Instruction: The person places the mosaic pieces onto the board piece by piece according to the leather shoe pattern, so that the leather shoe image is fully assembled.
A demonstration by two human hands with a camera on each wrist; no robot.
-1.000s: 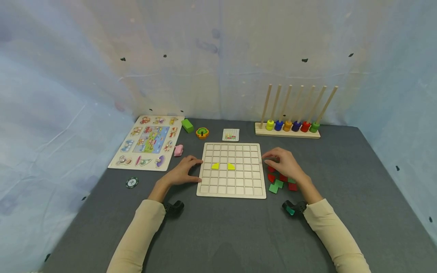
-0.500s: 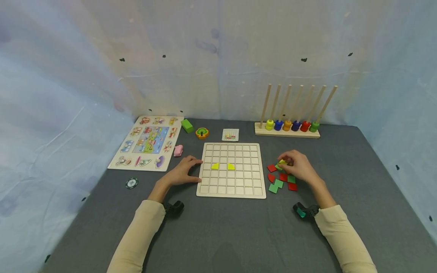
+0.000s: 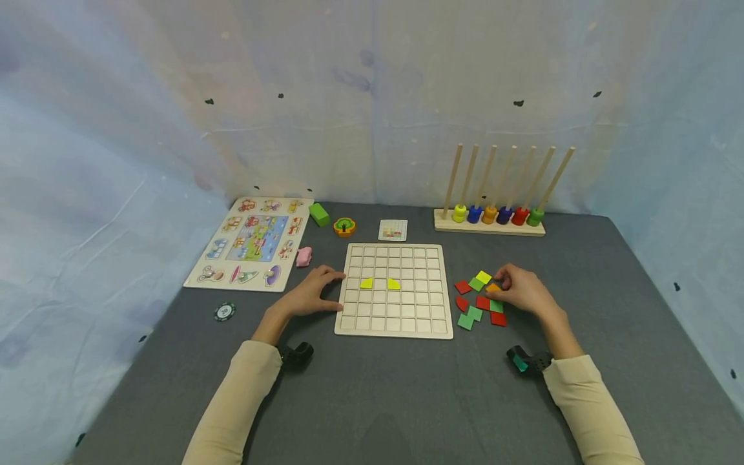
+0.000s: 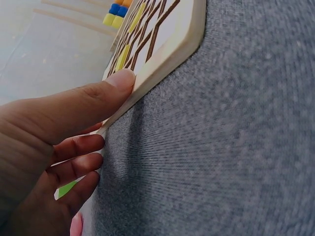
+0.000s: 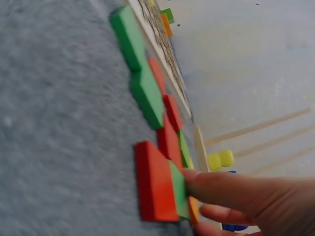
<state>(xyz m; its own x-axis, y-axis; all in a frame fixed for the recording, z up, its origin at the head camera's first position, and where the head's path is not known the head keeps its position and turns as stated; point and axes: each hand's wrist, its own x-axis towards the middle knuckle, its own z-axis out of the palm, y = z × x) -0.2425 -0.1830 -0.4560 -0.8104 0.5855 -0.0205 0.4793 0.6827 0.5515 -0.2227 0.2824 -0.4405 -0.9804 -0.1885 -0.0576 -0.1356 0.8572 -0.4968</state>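
A square wooden grid board (image 3: 409,325) lies in front of me, with two yellow pieces (image 3: 366,283) in its cells. My left hand (image 3: 308,294) rests along its left edge, thumb (image 4: 120,81) on the rim and the other fingers loosely bent beside it. Right of the board is a cluster of flat red, green, yellow and orange tiles. There my right hand (image 3: 525,290) pinches an orange tile (image 3: 493,288) between thumb and fingers. A yellow tile (image 3: 484,277) and a green tile (image 3: 476,285) lie just left of it. Red tiles (image 5: 155,184) and green ones sit nearer me.
Behind the tiles stands a wooden peg rack (image 3: 491,227) with coloured beads. A small pattern card (image 3: 392,230) lies beyond the board. To the left are a tree toy (image 3: 345,226), a green block (image 3: 318,214), a pink piece (image 3: 304,256), a picture puzzle (image 3: 200,284) and a round chip (image 3: 224,311).
My right hand has moved from the board's right edge to the tiles, set a yellow tile down beside the green one, then shifted right to the orange tile. The left hand has stayed put.
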